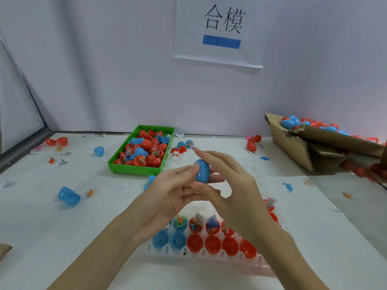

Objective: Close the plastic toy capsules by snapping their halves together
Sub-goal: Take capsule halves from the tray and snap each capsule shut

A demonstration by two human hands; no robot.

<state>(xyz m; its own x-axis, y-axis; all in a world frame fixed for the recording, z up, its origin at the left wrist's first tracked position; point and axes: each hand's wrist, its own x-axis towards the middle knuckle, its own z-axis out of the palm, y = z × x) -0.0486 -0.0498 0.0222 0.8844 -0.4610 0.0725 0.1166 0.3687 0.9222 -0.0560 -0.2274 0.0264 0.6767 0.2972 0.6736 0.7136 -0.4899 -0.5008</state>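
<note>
Nearest: clear plastic tray [209,255] of open red and blue capsule halves. Above it, left hand [165,197] and right hand [228,185], fingertips pinching smooth blue egg-shaped plastic capsule [202,171]. Likely light, stiff, slippery; best squeezed end to end.

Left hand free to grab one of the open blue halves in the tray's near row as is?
Probably not yet. The left hand pinches the blue capsule together with the right hand. The path looks open: the blue halves sit uncovered in the clear tray, below that wrist.
</note>
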